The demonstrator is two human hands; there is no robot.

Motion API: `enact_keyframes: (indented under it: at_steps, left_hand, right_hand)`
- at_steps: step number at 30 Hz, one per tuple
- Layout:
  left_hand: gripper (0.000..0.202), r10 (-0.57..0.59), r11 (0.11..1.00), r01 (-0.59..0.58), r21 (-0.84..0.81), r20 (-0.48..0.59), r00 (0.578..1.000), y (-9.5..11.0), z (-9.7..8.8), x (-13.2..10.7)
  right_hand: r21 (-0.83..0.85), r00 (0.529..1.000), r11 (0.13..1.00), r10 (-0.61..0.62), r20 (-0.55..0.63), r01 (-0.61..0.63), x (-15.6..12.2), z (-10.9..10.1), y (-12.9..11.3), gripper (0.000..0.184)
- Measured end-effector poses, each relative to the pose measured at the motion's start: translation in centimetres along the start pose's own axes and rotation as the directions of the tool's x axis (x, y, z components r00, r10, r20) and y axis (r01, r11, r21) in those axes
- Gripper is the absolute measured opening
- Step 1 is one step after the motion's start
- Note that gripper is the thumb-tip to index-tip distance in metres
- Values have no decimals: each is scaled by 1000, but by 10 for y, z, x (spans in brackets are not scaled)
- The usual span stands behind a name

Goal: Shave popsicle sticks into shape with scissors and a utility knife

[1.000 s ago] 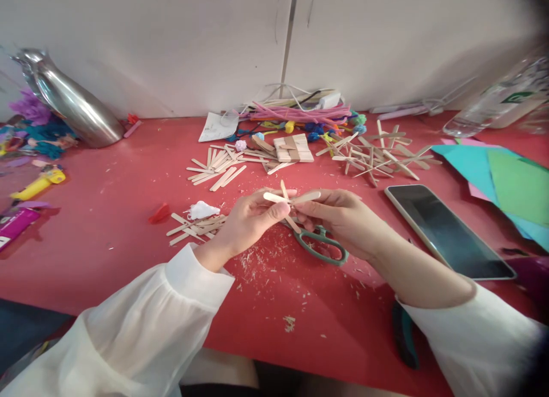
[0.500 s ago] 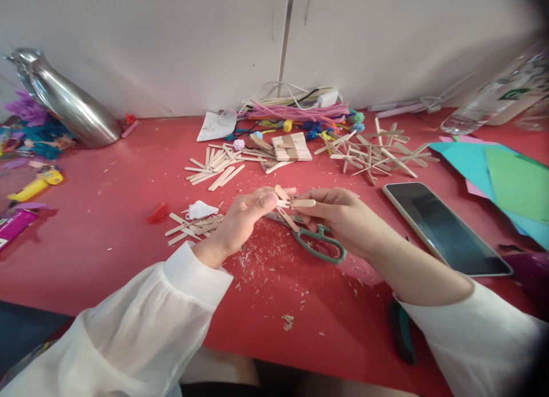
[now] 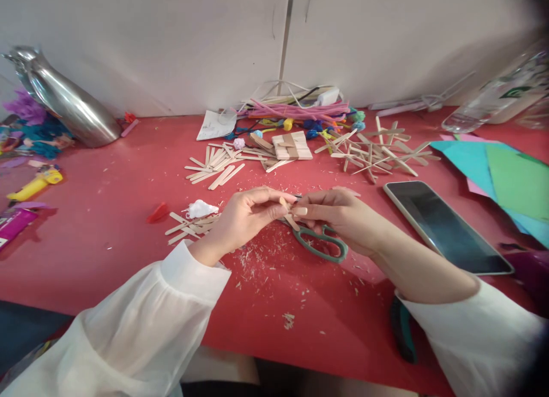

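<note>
While both forearms, in loose white sleeves (image 3: 137, 322), reach over the near edge of a red table (image 3: 94, 231), the hands meet above its middle. Left hand (image 3: 242, 219): thumb and fingers pinching a small piece of crossed, flat, pale wooden sticks (image 3: 292, 222). Right hand (image 3: 343, 217): thumb and forefinger pinching beside a short pale stick end (image 3: 300, 211); other fingers curled beneath. Exact contact between the hands is hidden; from where I stand, I cannot tell whether the stick end is joined to the piece. The piece is held just above a pair of scissors with grey-green loop handles (image 3: 323, 254), lying on the table. Fine wood splinters (image 3: 257, 268) are scattered between there and the near edge.

Near the left wrist: a small heap of flat wooden sticks (image 3: 184, 228), a crumpled white scrap (image 3: 201, 209) touching it. Toward the back edge: loose wooden sticks (image 3: 214, 163), a paper-banded bundle of sticks (image 3: 293, 146) and, further right, a tangle of crossed sticks (image 3: 381, 151). Toward the right edge: a dark-screened phone with a pale rim (image 3: 448, 228), lying flat.
</note>
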State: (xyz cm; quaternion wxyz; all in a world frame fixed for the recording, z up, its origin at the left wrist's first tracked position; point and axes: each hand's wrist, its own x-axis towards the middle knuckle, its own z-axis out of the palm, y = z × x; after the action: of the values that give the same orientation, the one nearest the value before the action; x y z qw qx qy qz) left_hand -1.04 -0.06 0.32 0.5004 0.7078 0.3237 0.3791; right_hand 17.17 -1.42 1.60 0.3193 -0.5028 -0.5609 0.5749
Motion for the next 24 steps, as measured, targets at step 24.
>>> enact_keyframes:
  at_steps: [24]
  left_hand:
    - [9,329,868,-299,395,-9,944,-1,9,-1]
  right_hand:
    - [-128,998,991,45,-31,-49,2,3,-1,19]
